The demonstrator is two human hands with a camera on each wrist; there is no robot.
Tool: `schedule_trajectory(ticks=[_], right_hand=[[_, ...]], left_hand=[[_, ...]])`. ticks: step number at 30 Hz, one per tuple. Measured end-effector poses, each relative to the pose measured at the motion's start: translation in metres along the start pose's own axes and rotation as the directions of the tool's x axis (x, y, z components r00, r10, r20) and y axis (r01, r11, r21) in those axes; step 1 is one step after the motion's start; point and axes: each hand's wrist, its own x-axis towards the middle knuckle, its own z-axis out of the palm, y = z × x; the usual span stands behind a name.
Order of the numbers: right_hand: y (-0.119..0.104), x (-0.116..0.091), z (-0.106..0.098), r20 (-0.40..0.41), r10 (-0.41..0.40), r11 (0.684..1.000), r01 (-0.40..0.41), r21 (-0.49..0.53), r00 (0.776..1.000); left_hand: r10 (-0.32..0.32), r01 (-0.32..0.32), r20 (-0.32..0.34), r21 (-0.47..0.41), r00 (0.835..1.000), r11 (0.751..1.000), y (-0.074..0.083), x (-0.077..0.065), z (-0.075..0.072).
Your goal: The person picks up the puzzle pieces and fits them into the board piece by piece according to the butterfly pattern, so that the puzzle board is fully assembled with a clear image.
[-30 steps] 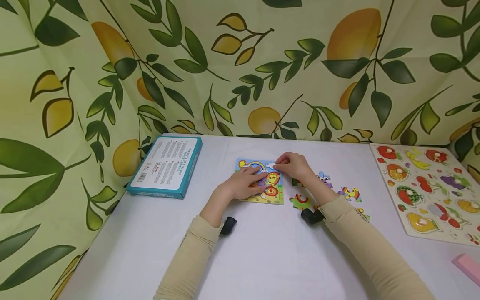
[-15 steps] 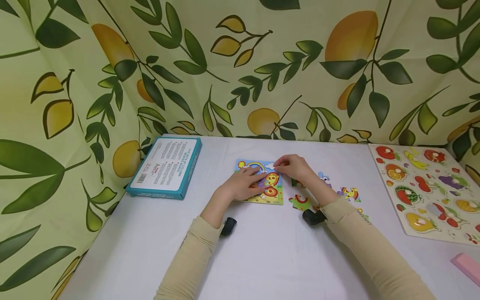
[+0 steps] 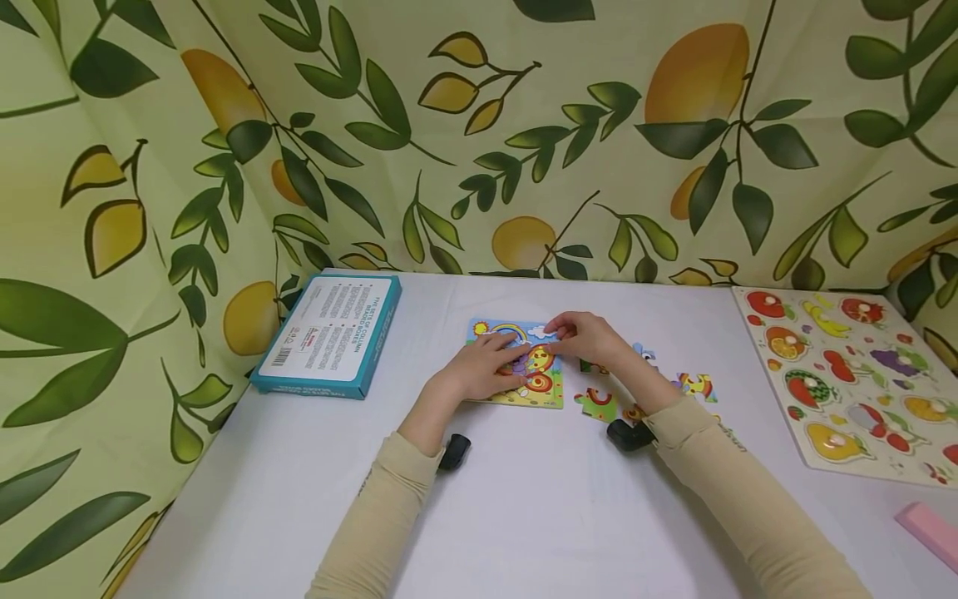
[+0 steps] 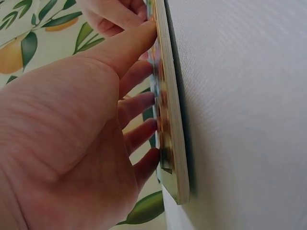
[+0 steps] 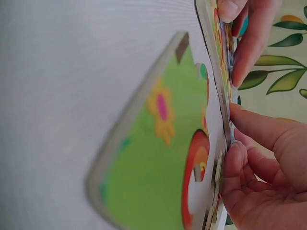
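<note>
In the head view a jigsaw puzzle (image 3: 550, 399) with a rainbow and butterfly picture lies on the white table. My left hand (image 3: 482, 366) rests on it with fingers spread, and the left wrist view shows the thumb and fingertips on its face. At the upper right corner, my right hand (image 3: 587, 339) has curled fingers, with thumb and forefinger pinching at a blue puzzle piece (image 3: 539, 331) with a cloud; the fingers partly hide it. A loose green puzzle piece (image 5: 139, 163) with a flower and red curve lies beside the board in the right wrist view.
More loose puzzle pieces (image 3: 698, 386) lie to the right, partly under the right forearm. A teal-edged box (image 3: 329, 333) stands at the left. A fruit board (image 3: 846, 374) and a pink block (image 3: 928, 532) are at the right. Patterned cloth (image 3: 464, 150) hangs behind.
The right thumb and forefinger have spread slightly apart at the puzzle's upper right corner. The left hand keeps its place on the puzzle. The head view has shifted a little.
</note>
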Motion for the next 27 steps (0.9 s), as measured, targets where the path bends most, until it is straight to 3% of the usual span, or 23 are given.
schedule_trajectory(ticks=[12,17,20,27], right_hand=[[-0.004,-0.006,0.005,-0.050,-0.031,0.999,0.029,-0.039,0.998],[-0.003,-0.013,0.002,-0.068,-0.136,0.981,0.124,-0.152,0.988],[0.001,-0.024,-0.006,-0.084,-0.191,0.970,0.175,-0.170,0.978],[0.029,-0.056,-0.034,-0.069,-0.090,0.977,0.075,-0.201,0.994]], left_hand=[[-0.022,0.021,-0.021,-0.052,1.000,0.998,0.001,0.000,0.000],[-0.022,0.021,-0.020,-0.049,1.000,0.999,0.002,0.001,0.001],[-0.020,0.020,-0.016,-0.049,1.000,0.999,0.002,0.001,0.002],[-0.020,0.014,-0.062,-0.099,0.998,0.995,0.002,-0.001,0.003]])
